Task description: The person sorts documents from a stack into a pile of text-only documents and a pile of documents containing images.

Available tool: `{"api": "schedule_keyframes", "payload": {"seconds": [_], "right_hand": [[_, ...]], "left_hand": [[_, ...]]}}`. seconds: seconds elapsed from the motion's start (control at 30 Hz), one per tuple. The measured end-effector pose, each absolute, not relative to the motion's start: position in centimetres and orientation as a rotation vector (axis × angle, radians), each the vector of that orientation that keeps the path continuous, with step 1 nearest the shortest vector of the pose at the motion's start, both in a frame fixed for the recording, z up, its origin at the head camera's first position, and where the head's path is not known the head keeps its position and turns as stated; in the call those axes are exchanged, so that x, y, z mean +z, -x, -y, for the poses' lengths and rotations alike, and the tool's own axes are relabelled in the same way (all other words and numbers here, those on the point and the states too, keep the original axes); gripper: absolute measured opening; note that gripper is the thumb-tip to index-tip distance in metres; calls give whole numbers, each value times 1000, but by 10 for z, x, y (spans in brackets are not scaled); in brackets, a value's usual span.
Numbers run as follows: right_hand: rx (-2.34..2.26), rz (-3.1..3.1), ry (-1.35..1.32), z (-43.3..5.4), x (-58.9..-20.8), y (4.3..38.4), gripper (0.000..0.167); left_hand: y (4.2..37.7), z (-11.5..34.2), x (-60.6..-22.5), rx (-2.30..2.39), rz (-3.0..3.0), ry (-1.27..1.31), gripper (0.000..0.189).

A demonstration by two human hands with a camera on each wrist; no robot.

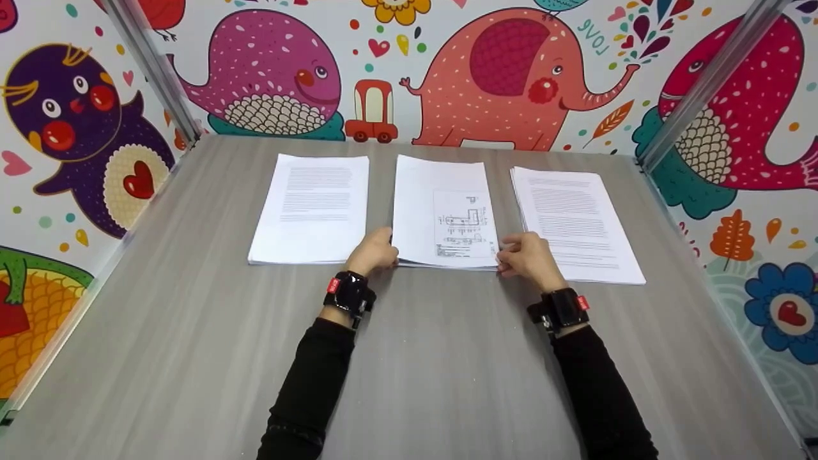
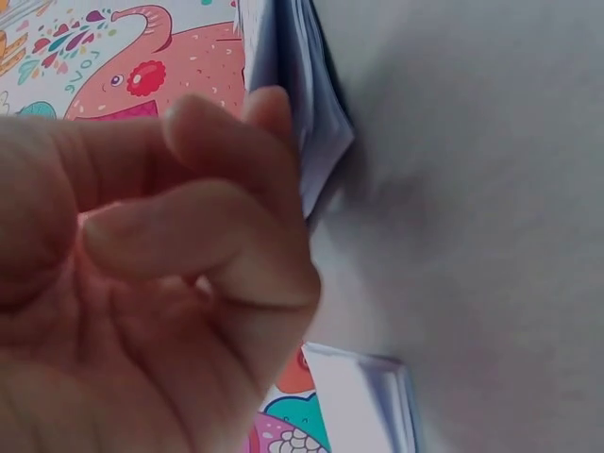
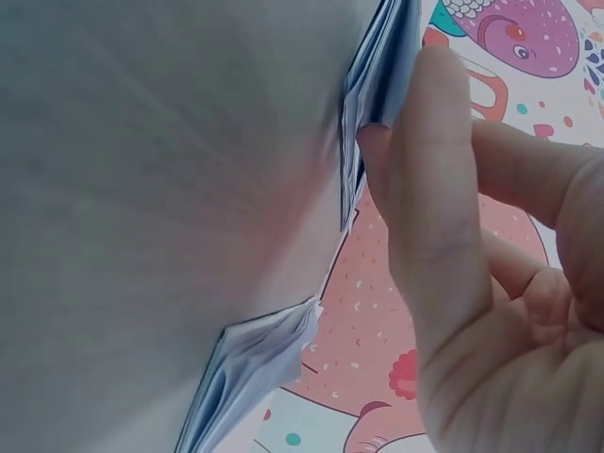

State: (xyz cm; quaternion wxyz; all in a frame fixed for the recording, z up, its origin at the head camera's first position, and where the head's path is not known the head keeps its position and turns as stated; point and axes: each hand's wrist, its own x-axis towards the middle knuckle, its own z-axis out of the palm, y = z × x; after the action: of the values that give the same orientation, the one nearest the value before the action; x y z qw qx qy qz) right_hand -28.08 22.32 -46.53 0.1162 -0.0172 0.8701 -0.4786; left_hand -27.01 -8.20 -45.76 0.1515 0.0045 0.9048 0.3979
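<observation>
We've got left hand (image 1: 372, 253) and right hand (image 1: 532, 259) pinching the near corners of the middle paper stack (image 1: 434, 214) — best we work both sides evenly, edges flush.

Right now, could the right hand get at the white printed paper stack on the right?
Likely yes: the right hand is beside the right stack with nothing visible between them, though its fingers are at the near right corner of the white, drawing-topped middle paper stack.
</observation>
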Motion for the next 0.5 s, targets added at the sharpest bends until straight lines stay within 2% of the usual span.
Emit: {"api": "schedule_keyframes", "payload": {"seconds": [0.5], "right_hand": [[-1190, -2663, 109, -224, -464, 280, 37]], "left_hand": [[266, 81, -456, 1056, -2651, -22, 14]]}}
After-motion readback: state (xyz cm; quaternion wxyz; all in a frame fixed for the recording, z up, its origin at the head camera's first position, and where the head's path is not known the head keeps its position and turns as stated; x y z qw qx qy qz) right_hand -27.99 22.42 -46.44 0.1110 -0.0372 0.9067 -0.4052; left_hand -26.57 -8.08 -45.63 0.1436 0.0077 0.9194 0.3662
